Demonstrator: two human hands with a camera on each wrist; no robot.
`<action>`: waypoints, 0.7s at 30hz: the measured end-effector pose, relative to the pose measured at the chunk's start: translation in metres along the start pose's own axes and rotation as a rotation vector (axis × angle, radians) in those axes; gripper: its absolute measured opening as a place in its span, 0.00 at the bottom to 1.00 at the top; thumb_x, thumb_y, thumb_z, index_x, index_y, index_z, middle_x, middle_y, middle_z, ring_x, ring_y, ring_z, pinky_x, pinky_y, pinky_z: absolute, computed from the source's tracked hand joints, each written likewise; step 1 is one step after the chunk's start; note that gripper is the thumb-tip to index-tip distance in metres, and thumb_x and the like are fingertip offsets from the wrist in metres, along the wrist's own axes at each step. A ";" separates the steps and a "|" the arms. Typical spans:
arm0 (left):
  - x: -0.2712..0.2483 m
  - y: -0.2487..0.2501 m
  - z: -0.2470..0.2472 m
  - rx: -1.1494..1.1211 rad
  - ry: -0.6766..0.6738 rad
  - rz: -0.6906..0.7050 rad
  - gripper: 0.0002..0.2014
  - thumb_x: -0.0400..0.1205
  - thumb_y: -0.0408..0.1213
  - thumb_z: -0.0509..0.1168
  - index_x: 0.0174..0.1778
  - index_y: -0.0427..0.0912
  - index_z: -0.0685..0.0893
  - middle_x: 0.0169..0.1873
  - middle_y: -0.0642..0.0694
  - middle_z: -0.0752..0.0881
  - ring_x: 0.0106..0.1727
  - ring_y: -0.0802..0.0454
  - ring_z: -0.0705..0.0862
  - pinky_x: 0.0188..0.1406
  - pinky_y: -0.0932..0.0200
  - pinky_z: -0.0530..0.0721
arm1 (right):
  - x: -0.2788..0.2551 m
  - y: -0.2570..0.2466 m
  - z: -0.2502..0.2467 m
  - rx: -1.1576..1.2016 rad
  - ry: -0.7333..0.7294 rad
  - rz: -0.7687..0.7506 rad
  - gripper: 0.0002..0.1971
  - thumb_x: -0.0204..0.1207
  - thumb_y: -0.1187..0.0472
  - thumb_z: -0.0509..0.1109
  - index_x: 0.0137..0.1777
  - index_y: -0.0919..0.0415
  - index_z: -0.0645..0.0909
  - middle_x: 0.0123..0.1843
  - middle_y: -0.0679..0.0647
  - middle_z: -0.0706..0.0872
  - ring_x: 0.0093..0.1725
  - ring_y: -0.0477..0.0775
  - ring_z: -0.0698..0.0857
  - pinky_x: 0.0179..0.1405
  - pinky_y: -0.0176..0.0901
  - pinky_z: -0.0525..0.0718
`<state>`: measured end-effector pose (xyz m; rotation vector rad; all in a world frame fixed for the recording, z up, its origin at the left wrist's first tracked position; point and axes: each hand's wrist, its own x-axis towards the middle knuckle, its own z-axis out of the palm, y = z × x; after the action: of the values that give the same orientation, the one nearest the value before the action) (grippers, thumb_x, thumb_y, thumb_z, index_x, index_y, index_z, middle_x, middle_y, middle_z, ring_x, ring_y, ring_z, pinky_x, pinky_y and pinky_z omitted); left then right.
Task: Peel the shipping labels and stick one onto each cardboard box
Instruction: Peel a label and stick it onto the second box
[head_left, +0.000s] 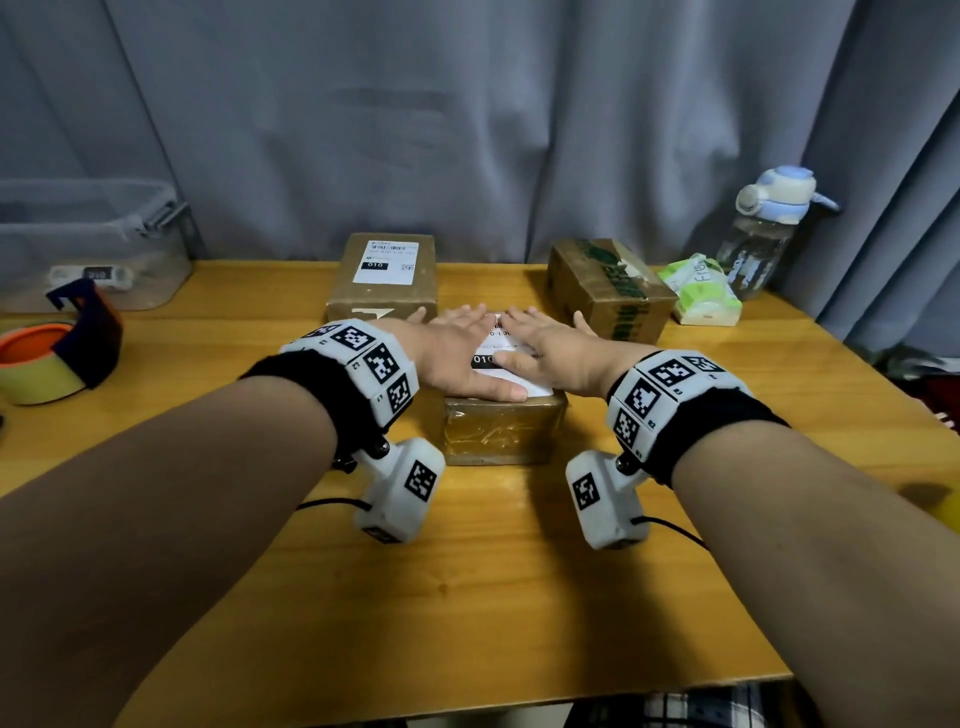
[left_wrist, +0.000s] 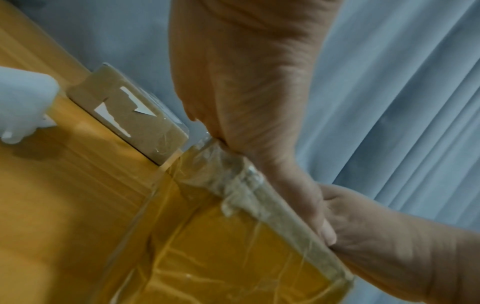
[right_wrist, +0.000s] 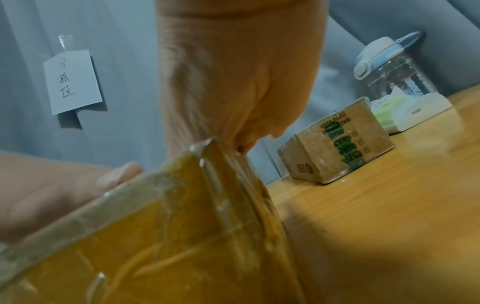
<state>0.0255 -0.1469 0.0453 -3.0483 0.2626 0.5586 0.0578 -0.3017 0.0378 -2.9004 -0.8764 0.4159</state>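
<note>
A taped cardboard box (head_left: 501, 434) stands at the table's middle with a white shipping label (head_left: 511, 358) on its top. My left hand (head_left: 462, 358) and right hand (head_left: 550, 351) both lie flat on that label, fingers straight, pressing it down. The wrist views show the same box (left_wrist: 233, 257) (right_wrist: 145, 236) from its side, with the left hand (left_wrist: 246, 102) and right hand (right_wrist: 233, 86) resting on its top edge. Behind on the left, a second box (head_left: 383, 280) carries a label (head_left: 388, 261). A third box (head_left: 610, 291) with green print, back right, shows no label.
An orange tape dispenser (head_left: 54, 358) sits at the left edge of the wooden table (head_left: 467, 597). A clear plastic bin (head_left: 88, 244) stands behind it. A tissue pack (head_left: 704, 291) and a water bottle (head_left: 766, 228) are at the back right. Grey curtains hang behind.
</note>
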 end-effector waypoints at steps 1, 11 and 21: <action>-0.001 0.001 -0.001 0.014 -0.014 -0.009 0.54 0.70 0.75 0.51 0.81 0.46 0.34 0.82 0.49 0.35 0.83 0.51 0.37 0.81 0.36 0.40 | -0.002 0.000 0.000 0.004 0.000 -0.005 0.34 0.83 0.40 0.49 0.84 0.54 0.45 0.86 0.47 0.43 0.85 0.48 0.42 0.81 0.64 0.35; -0.017 -0.008 0.002 -0.058 -0.050 -0.068 0.66 0.53 0.80 0.48 0.80 0.43 0.31 0.81 0.47 0.32 0.83 0.48 0.35 0.80 0.34 0.40 | -0.041 0.013 0.008 0.124 -0.039 0.031 0.40 0.76 0.32 0.56 0.84 0.43 0.45 0.86 0.40 0.43 0.85 0.55 0.43 0.76 0.72 0.30; -0.014 -0.026 0.049 -0.891 0.335 0.035 0.25 0.87 0.42 0.50 0.81 0.46 0.56 0.81 0.46 0.61 0.82 0.51 0.58 0.76 0.64 0.53 | -0.016 -0.043 0.014 -0.048 0.127 -0.122 0.27 0.87 0.48 0.42 0.84 0.55 0.53 0.86 0.50 0.54 0.85 0.49 0.51 0.83 0.58 0.37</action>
<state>0.0003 -0.1158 0.0048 -4.0104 0.0767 0.1682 0.0185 -0.2747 0.0349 -2.8586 -1.0492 0.2010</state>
